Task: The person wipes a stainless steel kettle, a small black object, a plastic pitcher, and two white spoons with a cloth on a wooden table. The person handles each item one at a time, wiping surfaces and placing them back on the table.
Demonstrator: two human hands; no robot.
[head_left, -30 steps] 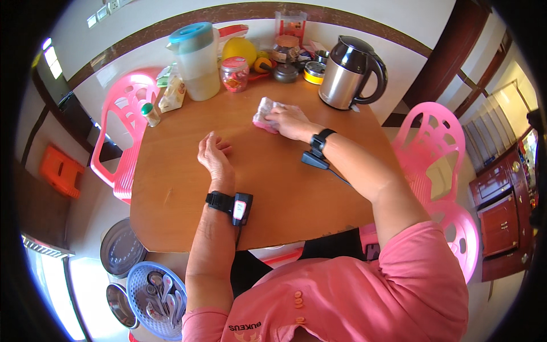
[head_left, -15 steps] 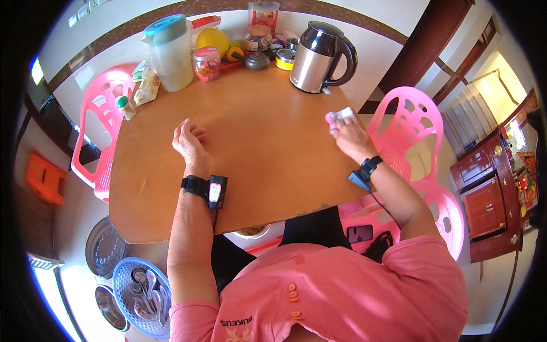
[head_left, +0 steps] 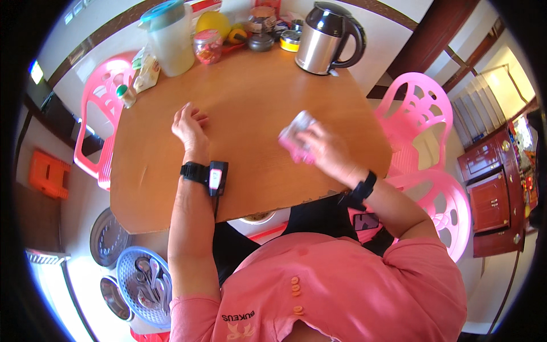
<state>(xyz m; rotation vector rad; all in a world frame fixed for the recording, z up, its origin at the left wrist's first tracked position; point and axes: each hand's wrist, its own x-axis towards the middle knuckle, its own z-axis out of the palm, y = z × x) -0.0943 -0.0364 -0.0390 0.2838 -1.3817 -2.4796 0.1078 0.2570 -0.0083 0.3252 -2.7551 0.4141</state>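
A brown wooden table (head_left: pixel 245 154) lies before me. On its right half my right hand (head_left: pixel 329 149) is closed on a crumpled pink and white cloth (head_left: pixel 292 138), pressed against the tabletop; both are slightly blurred. Farther left, my left hand (head_left: pixel 190 126) rests on its edge on the wood, fingers loosely bent and a little apart, holding nothing. Each wrist wears a black strap, the left one carrying a small black device (head_left: pixel 216 178).
Along the far edge stand a lidded plastic pitcher (head_left: pixel 171 48), a pink-filled jar (head_left: pixel 207 48), a yellow-banded tin (head_left: pixel 290 41) and a steel kettle (head_left: pixel 318 45). Pink chairs (head_left: pixel 419 108) flank the table. A blue basket of spoons (head_left: pixel 128 276) sits at lower left.
My right hand has swept the cloth from the table's right edge leftward and nearer to me. My left hand stays in place on the table. The view has shifted slightly.
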